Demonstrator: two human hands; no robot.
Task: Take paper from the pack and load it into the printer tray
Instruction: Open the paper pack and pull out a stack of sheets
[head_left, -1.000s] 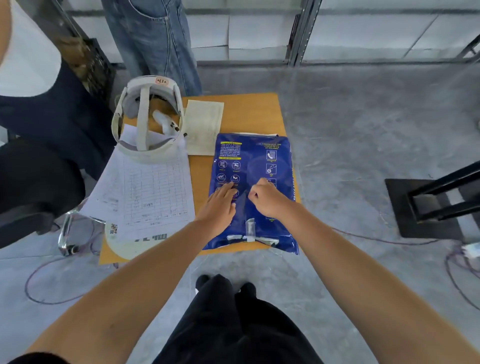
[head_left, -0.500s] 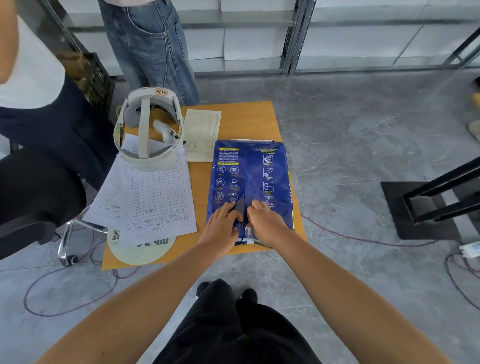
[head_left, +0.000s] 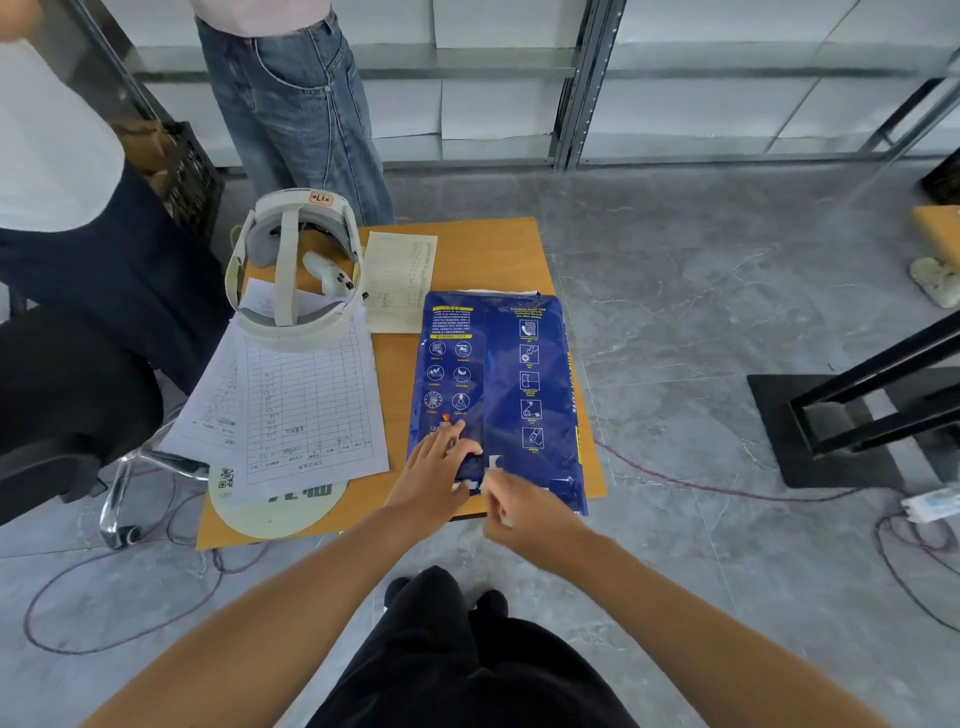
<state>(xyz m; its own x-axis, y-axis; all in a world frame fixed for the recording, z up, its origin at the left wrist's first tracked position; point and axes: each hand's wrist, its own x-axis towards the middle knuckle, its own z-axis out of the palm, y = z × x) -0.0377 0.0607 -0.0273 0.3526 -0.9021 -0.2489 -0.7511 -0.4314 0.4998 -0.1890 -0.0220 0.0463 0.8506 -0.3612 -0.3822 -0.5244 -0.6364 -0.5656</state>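
Observation:
A blue wrapped paper pack (head_left: 524, 374) lies lengthwise on the right side of a small wooden table (head_left: 467, 249). My left hand (head_left: 434, 478) rests on the pack's near left corner with its fingers spread on the wrapper. Just to its right, my right hand (head_left: 524, 514) is at the pack's near end, fingers pinched on a white strip of the wrapper flap; it is blurred. No printer or tray is in view.
A white headset (head_left: 293, 270) sits on printed sheets (head_left: 306, 410) on the table's left half, with a round disc (head_left: 275, 514) under them. A person in jeans (head_left: 296, 104) stands behind the table, another at the left. A black stand (head_left: 841, 415) and cables lie on the floor.
Both hands slid from the middle of the pack toward me to its near end. My right hand closed on the wrapper flap and is pulling back past the table's edge.

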